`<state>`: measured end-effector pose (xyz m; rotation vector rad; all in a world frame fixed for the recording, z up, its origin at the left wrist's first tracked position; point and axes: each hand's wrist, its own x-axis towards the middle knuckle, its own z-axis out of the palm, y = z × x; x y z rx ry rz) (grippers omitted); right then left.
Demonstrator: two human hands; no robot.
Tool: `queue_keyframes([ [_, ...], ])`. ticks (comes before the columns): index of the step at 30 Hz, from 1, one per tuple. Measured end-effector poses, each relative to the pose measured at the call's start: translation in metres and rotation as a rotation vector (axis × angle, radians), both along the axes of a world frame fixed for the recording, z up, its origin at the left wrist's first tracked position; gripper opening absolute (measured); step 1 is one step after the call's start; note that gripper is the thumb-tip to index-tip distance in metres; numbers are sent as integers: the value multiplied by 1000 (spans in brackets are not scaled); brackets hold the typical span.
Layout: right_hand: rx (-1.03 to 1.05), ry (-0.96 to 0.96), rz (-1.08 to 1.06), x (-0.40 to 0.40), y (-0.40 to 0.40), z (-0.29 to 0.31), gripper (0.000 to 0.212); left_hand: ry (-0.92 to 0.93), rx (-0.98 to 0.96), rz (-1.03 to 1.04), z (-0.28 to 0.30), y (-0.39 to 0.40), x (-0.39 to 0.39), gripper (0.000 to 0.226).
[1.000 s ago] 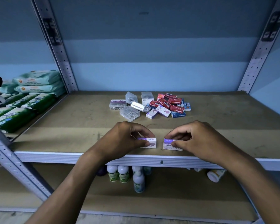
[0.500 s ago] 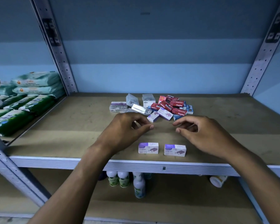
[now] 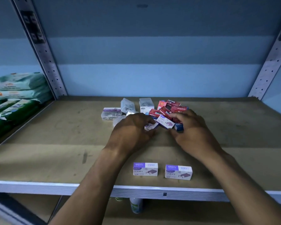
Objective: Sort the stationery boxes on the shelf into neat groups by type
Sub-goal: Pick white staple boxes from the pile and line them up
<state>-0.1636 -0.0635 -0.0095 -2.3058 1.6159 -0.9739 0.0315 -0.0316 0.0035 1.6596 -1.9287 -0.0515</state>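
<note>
On the shelf [image 3: 55, 151], two purple-and-white staple boxes [image 3: 145, 169] are set side by side near the front edge. Farther back, a third purple box [image 3: 166, 122] is touched by the right hand [image 3: 191, 132], and another is pinched by the left hand [image 3: 133, 133]. Paper clips are seen inside clear boxes [image 3: 111, 113] beside red staple boxes [image 3: 179, 108].

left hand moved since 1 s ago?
Yes. The left hand went from the two purple-and-white boxes at the shelf's front edge back to the pile.
</note>
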Motion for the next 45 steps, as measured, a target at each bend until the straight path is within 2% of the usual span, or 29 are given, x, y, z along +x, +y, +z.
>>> queue_keyframes([
  [6, 20, 48, 3, 8, -13, -3, 34, -166, 25, 115, -1, -10, -7, 38],
  [12, 29, -54, 22, 8, -13, -3, 19, -209, -22, 120, -1, -12, -11, 33],
  [22, 106, -80, 10, 0, -2, 7, 23, -82, -64, 14, -6, 3, -3, 25],
  [29, 148, -34, 15, -10, 13, 13, 25, -17, 13, -93, -2, 14, 0, 24],
  [37, 228, -47, 86, -27, 32, 21, 26, 116, 153, -81, 6, 31, 7, 17],
  [45, 262, -72, 108, -30, 37, 24, 15, 250, 160, -184, 11, 37, 7, 40],
])
